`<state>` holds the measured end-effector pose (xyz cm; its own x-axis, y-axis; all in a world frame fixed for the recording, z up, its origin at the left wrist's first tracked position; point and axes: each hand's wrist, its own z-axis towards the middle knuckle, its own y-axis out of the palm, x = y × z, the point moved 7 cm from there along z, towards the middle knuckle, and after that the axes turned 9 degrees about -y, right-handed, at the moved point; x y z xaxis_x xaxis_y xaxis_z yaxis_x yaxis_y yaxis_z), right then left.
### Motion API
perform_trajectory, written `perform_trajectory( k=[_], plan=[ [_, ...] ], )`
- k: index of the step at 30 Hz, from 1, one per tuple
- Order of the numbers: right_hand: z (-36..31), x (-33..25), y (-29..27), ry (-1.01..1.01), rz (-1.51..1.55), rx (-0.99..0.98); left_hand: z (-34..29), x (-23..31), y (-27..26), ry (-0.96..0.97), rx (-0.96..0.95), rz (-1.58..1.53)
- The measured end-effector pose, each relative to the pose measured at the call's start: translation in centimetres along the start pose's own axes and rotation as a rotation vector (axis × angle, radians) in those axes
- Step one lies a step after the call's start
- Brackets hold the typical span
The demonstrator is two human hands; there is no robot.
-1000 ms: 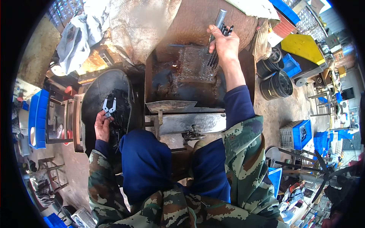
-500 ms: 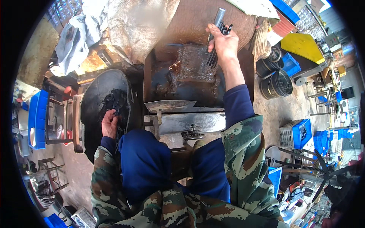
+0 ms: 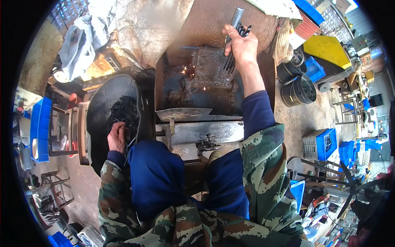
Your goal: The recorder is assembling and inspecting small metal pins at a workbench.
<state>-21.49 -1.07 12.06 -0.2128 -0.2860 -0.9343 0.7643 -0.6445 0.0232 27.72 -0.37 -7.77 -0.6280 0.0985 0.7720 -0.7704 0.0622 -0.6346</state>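
My right hand is closed around a dark metal tool with a round grey bar at its far end and black prongs or rods at its side. It hangs over the right part of a rusty, open-topped metal box. Inside lies a wet-looking, rough brown block, with small orange sparks or flames at its left. At the left, my left hand reaches into a black tub. Its fingers are curled down at a heap of thin black strips; whatever they grip is hidden.
Black buckets stand right of the box. Further right are a grey and blue crate and a black-bladed fan. A blue bin stands far left. Sacking hangs over the box's far left corner.
Orange sparks or flames have appeared left of the brown block. My left hand has moved slightly nearer to me and its fingers have turned down. My right hand has stayed in place.
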Motion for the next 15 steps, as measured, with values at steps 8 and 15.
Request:
perform_trajectory(
  k=[8,15],
  plan=[
    [0.0,0.1,0.1,0.013,0.003,-0.003,0.4,0.0,-2.4,-0.188,-0.045,-0.466],
    [-0.1,0.2,0.2,0.021,-0.024,0.009,0.2,-3.0,-1.9,-0.276,-0.081,-0.339]
  ],
)
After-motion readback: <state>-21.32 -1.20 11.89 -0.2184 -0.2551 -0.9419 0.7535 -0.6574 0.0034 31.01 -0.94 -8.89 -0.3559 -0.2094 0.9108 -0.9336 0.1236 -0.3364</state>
